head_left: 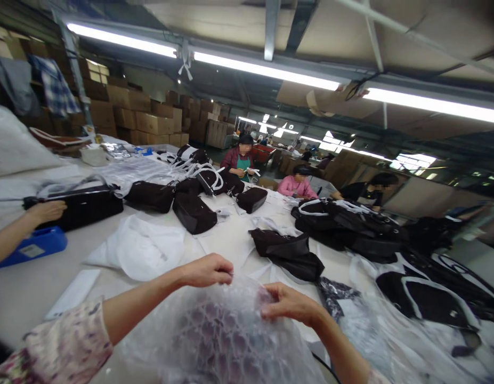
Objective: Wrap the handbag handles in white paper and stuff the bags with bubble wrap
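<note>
So both hands are on this bubble wrap (226,341) at the near edge of the tabletop (114,245): left hand (210,269) pinching its top edge, right hand (282,304) gripping the other side, thumb and fingers closed on it. Black handbags (194,212) sit beyond, near a white pouch (145,248).

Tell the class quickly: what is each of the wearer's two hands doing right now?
Left hand: fingers closed, at the top edge of the clear, bubbled plastic wrap.
Right hand: thumb and fingers gripping the wrap's other side.
</note>
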`<move>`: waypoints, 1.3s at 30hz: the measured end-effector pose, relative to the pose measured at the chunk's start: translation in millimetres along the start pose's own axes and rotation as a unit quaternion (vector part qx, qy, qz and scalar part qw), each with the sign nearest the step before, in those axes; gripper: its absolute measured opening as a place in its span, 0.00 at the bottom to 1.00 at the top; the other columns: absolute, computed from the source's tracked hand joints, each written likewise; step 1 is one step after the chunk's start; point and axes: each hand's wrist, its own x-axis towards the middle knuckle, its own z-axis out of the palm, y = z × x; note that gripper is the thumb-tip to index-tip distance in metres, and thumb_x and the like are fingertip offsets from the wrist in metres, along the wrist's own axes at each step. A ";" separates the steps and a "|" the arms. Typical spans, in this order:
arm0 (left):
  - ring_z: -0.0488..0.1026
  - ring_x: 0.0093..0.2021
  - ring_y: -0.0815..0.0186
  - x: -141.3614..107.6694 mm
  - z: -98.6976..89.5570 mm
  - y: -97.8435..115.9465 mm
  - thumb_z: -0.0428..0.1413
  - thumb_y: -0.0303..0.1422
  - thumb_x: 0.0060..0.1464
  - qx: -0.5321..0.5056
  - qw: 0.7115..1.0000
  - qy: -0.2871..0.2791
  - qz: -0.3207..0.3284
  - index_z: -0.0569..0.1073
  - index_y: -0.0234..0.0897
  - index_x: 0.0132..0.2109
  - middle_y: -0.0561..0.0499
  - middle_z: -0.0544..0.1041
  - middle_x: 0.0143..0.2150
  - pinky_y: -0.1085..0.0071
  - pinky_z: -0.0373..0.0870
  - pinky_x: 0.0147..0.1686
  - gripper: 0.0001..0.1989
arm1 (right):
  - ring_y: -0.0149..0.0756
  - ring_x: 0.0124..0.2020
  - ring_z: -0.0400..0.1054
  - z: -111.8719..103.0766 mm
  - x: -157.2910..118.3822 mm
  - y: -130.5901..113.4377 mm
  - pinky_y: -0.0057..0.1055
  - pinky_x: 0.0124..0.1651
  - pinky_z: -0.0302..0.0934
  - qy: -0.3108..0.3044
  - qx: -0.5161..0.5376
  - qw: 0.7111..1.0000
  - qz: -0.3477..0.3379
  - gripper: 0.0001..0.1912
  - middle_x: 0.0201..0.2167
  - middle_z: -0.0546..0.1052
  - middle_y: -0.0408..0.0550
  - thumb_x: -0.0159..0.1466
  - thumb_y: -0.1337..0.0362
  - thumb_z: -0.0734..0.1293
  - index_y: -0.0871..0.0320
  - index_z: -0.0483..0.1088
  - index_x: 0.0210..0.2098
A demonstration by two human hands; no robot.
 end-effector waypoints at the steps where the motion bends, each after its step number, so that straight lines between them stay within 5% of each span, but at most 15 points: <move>1: 0.62 0.27 0.69 -5.5 -11.0 -4.3 0.53 0.34 0.50 0.004 1.000 0.004 -0.003 0.69 0.36 0.27 0.56 0.67 0.23 0.75 0.57 0.27 0.08 | 0.28 0.26 0.64 -2.5 -6.4 4.3 0.26 0.34 0.58 -0.002 0.013 1.000 0.010 0.23 0.25 0.73 0.38 0.44 0.53 0.79 0.61 0.75 0.32; 5: 0.60 0.27 0.69 -32.4 -56.2 -23.7 0.53 0.37 0.51 0.043 0.998 0.042 -0.026 0.67 0.36 0.26 0.56 0.64 0.23 0.74 0.56 0.28 0.10 | 0.27 0.24 0.64 -8.5 -27.4 26.9 0.26 0.33 0.58 0.017 0.027 0.999 0.033 0.20 0.22 0.73 0.38 0.41 0.56 0.79 0.61 0.72 0.27; 9: 0.60 0.28 0.68 -54.5 -81.0 -41.0 0.53 0.39 0.51 0.079 0.992 0.081 -0.053 0.66 0.36 0.26 0.55 0.63 0.24 0.74 0.55 0.29 0.12 | 0.27 0.23 0.62 -4.9 -35.4 36.7 0.25 0.31 0.55 0.040 0.010 0.999 0.029 0.15 0.20 0.71 0.38 0.44 0.59 0.76 0.60 0.70 0.24; 19: 0.61 0.28 0.67 -75.2 -91.3 -60.7 0.50 0.42 0.52 0.160 0.973 0.126 -0.104 0.64 0.38 0.26 0.55 0.63 0.24 0.74 0.57 0.30 0.14 | 0.26 0.26 0.59 15.3 -30.9 23.1 0.24 0.31 0.52 0.092 0.030 0.994 -0.044 0.13 0.24 0.68 0.37 0.47 0.61 0.73 0.60 0.71 0.30; 23: 0.64 0.28 0.66 -78.3 -92.4 -63.7 0.49 0.40 0.53 0.177 0.972 0.111 -0.110 0.66 0.37 0.27 0.54 0.66 0.25 0.74 0.59 0.30 0.12 | 0.27 0.27 0.56 27.6 -27.5 15.9 0.25 0.31 0.51 0.072 0.017 0.996 -0.056 0.22 0.27 0.65 0.39 0.55 0.48 0.71 0.60 0.73 0.39; 26: 0.67 0.29 0.64 -78.8 -91.8 -63.6 0.50 0.34 0.49 0.213 0.964 0.103 -0.124 0.68 0.37 0.26 0.53 0.69 0.24 0.72 0.62 0.31 0.08 | 0.27 0.25 0.52 37.8 -14.0 12.1 0.27 0.29 0.48 0.128 -0.057 0.988 -0.061 0.26 0.23 0.58 0.37 0.59 0.39 0.64 0.59 0.68 0.30; 30: 0.72 0.47 0.54 -73.2 -73.1 -40.5 0.49 0.24 0.47 0.274 0.943 0.149 -0.119 0.76 0.37 0.37 0.44 0.79 0.42 0.62 0.63 0.51 0.13 | 0.30 0.25 0.53 50.4 5.7 11.0 0.29 0.30 0.49 0.136 -0.098 0.982 -0.085 0.22 0.22 0.57 0.37 0.59 0.44 0.63 0.55 0.59 0.25; 33: 0.67 0.59 0.57 -56.2 -39.5 -6.5 0.46 0.22 0.52 0.264 0.955 0.134 -0.004 0.74 0.35 0.55 0.42 0.74 0.58 0.63 0.57 0.61 0.24 | 0.31 0.27 0.54 55.7 14.1 11.0 0.30 0.32 0.50 0.145 -0.114 0.977 -0.104 0.14 0.24 0.59 0.39 0.58 0.51 0.62 0.55 0.60 0.26; 36: 0.71 0.57 0.57 -32.0 -2.2 22.5 0.50 0.29 0.58 0.234 0.966 0.074 0.075 0.71 0.35 0.58 0.41 0.76 0.57 0.65 0.64 0.58 0.21 | 0.32 0.28 0.55 58.3 18.1 9.0 0.29 0.32 0.51 0.161 -0.116 0.973 -0.119 0.11 0.25 0.61 0.39 0.58 0.55 0.62 0.55 0.60 0.28; 39: 0.78 0.45 0.56 -12.5 25.0 34.2 0.51 0.29 0.59 0.287 0.957 0.013 0.053 0.78 0.37 0.46 0.43 0.82 0.45 0.67 0.71 0.41 0.12 | 0.32 0.28 0.56 59.8 21.4 9.3 0.28 0.31 0.55 0.170 -0.139 0.967 -0.131 0.16 0.24 0.63 0.39 0.60 0.48 0.62 0.55 0.62 0.28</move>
